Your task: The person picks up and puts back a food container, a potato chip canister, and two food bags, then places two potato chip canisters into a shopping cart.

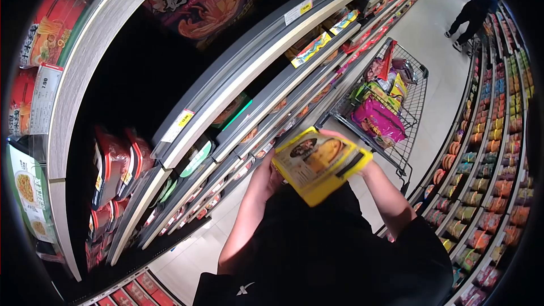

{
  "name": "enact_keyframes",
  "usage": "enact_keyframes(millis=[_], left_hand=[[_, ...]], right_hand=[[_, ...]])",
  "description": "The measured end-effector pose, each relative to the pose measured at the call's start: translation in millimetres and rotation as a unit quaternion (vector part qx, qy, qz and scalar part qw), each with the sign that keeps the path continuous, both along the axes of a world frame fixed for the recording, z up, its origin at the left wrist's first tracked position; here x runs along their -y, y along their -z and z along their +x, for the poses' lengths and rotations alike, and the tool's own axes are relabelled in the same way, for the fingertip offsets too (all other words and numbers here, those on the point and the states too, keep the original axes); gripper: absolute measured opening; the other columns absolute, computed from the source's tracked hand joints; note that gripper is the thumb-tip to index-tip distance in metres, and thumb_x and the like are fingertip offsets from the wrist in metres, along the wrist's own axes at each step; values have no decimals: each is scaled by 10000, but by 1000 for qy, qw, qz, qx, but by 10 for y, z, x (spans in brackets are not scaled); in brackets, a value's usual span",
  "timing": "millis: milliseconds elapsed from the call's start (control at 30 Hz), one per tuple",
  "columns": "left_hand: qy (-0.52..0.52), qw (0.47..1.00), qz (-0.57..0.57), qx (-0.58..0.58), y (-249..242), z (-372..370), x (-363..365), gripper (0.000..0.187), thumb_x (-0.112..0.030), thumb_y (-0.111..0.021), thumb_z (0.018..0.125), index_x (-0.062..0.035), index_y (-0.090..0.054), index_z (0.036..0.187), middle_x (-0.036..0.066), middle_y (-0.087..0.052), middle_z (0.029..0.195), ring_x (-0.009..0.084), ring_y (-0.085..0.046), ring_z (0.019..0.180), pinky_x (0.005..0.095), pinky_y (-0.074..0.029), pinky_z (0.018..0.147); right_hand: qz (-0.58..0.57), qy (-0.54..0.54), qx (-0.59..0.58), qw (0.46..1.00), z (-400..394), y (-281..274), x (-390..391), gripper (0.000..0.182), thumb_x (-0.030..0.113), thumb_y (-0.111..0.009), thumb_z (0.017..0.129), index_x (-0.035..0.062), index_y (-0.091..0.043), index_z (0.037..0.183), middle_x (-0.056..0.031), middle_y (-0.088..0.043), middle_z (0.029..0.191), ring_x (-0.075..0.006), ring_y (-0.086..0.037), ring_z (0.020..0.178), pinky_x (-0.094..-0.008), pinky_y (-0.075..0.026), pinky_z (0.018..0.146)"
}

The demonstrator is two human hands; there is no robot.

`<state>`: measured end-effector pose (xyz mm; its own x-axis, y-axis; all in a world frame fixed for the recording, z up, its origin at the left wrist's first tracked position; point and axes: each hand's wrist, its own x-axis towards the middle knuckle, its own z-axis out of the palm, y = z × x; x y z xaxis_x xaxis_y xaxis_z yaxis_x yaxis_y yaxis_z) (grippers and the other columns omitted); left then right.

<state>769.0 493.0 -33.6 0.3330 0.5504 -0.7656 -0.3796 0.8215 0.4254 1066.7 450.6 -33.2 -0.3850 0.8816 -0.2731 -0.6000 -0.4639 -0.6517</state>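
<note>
A yellow food box [324, 161] with a picture of a filled bowl on it is in front of my chest, tilted. My left hand [268, 174] grips its left edge, fingers partly hidden behind the box. My right hand [367, 165] holds it from the right and far side, mostly covered by the box. Just beyond stands a wire shopping cart [416, 119] carrying a magenta package [378, 120] and several other bagged goods. To the left, the nearest shelf [249, 82] has price labels along its edge.
Red packaged tubs [113, 161] sit on a shelf at the left. Rows of colourful packets fill the right shelving [481, 209]. A person in dark clothing [477, 11] stands farther down the aisle floor [445, 39]. Red boxes [139, 292] are low at the bottom left.
</note>
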Motion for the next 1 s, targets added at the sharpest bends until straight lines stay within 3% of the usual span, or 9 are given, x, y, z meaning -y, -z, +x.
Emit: enact_keyframes(millis=[67, 133, 267, 400, 533, 567, 733, 800, 1000], left_hand=[[0, 999, 26, 32, 48, -9, -68, 488, -394, -462, 1151, 5, -561, 1413, 143, -738, 1246, 214, -756, 1055, 347, -622, 937], [11, 997, 72, 19, 24, 8, -163, 505, -416, -439, 1156, -20, -546, 1449, 143, -704, 1351, 228, -709, 1192, 378, -583, 1007], [-42, 992, 77, 86, -39, 50, -351, 517, -422, -396, 1166, -26, -531, 1471, 139, -699, 1364, 243, -708, 1205, 377, -584, 1024], [-85, 976, 166, 110, -206, 158, -503, 549, -447, -351, 1165, -48, -479, 1519, 113, -647, 1457, 265, -674, 1272, 429, -544, 1089], [-131, 964, 191, 132, -452, 302, -692, 618, -481, -352, 1152, -7, -387, 1547, 174, -584, 1505, 345, -627, 1335, 463, -520, 1141], [-134, 957, 210, 148, -441, 342, -746, 678, -521, -361, 1142, -4, -312, 1577, 221, -525, 1548, 409, -590, 1371, 486, -509, 1157], [-149, 940, 264, 158, -531, 478, -886, 733, -546, -352, 1141, -37, -180, 1639, 293, -490, 1543, 448, -624, 1313, 493, -522, 1137], [-151, 952, 262, 36, -728, 561, -882, 798, -568, -375, 1131, -40, -117, 1670, 284, -476, 1559, 414, -659, 1269, 470, -542, 1098], [-142, 931, 318, -108, -207, 549, -1244, 688, -264, -467, 1083, -32, -182, 1665, 223, -520, 1494, 314, -668, 1249, 412, -577, 997]], right_hand=[[168, -77, 266, 946, 72, 29, -226, 738, 88, -750, 971, 127, -416, 1627, -113, -555, 1526, -218, -561, 1383, -382, -463, 1166], [210, -80, 303, 926, 63, -12, -482, 714, 52, -772, 934, 103, -468, 1578, -95, -553, 1521, -191, -541, 1387, -361, -427, 1186], [312, -53, 419, 851, 53, -81, -941, 554, 74, -771, 941, 78, -564, 1455, -97, -541, 1553, -221, -469, 1477, -360, -401, 1215], [233, -65, 180, 954, 111, 201, -1396, 499, 83, -741, 967, 108, -580, 1439, -116, -423, 1670, -230, -460, 1482, -363, -410, 1209], [337, -19, 259, 905, 151, 308, -1745, 538, 14, -782, 907, 104, -570, 1393, -124, -504, 1623, -225, -549, 1399, -359, -441, 1181], [291, -23, 239, 926, 136, 236, -1811, 551, -56, -767, 884, 79, -545, 1371, -131, -516, 1611, -207, -587, 1356, -348, -469, 1159], [239, -32, 64, 968, 116, 268, -2159, 587, -101, -773, 871, 72, -501, 1361, -162, -574, 1540, -193, -608, 1337, -352, -502, 1138], [225, 6, 56, 973, 81, 202, -2221, 578, -86, -792, 867, 51, -519, 1357, -148, -627, 1468, -194, -629, 1305, -357, -502, 1130], [257, 38, 135, 956, 34, 193, -2587, 494, -47, -829, 860, -24, -630, 1312, -112, -716, 1297, -194, -668, 1220, -362, -505, 1107]])
